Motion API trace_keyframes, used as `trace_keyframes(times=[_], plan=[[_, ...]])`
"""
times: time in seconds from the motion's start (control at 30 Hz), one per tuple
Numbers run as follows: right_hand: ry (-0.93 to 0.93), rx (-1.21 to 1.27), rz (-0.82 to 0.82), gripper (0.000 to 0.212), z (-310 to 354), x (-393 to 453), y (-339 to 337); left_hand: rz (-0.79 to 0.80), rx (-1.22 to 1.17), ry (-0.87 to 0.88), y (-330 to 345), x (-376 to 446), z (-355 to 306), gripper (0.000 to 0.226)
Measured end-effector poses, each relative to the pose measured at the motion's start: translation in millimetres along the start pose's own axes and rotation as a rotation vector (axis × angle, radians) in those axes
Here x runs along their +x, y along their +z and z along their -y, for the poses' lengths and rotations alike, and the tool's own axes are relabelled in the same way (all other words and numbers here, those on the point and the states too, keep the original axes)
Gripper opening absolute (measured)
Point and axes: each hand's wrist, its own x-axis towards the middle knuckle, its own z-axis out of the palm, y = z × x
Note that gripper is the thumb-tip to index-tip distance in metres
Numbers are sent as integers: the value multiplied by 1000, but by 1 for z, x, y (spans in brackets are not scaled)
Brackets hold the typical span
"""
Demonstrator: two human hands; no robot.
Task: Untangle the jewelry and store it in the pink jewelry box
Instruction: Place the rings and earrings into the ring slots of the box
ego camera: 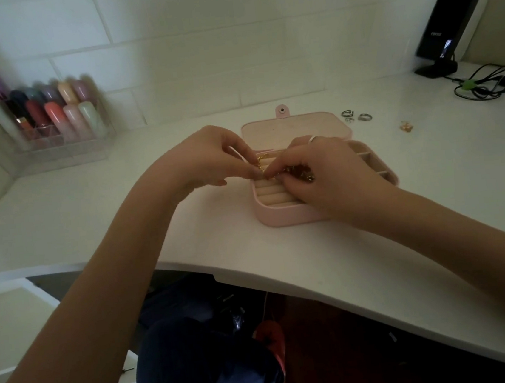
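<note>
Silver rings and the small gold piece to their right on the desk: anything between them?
Nothing: in the head view, bare white desk separates the silver rings from the gold piece.

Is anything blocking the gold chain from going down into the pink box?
Nothing visible. Both the left hand and right hand pinch the gold chain directly above the open pink jewelry box, lid laid back.

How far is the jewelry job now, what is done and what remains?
Done: the pink jewelry box lies open. In hand: the left hand and right hand both pinch a tangled gold chain over the box. Left: silver rings and a small gold piece wait on the desk.
</note>
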Motion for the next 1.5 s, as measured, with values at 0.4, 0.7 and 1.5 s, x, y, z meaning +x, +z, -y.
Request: trace_keyframes(times=[0.4, 0.7, 1.5], plan=[[-51, -13, -6, 22, -2, 1, 2, 116, -121, -110, 2, 8, 10, 13], [11, 202, -68, 14, -2, -8, -11, 100, -157, -125, 6, 9, 10, 14], [178, 437, 237, 16, -27, -4, -63, 104, -22, -164, -1, 6, -2, 27]])
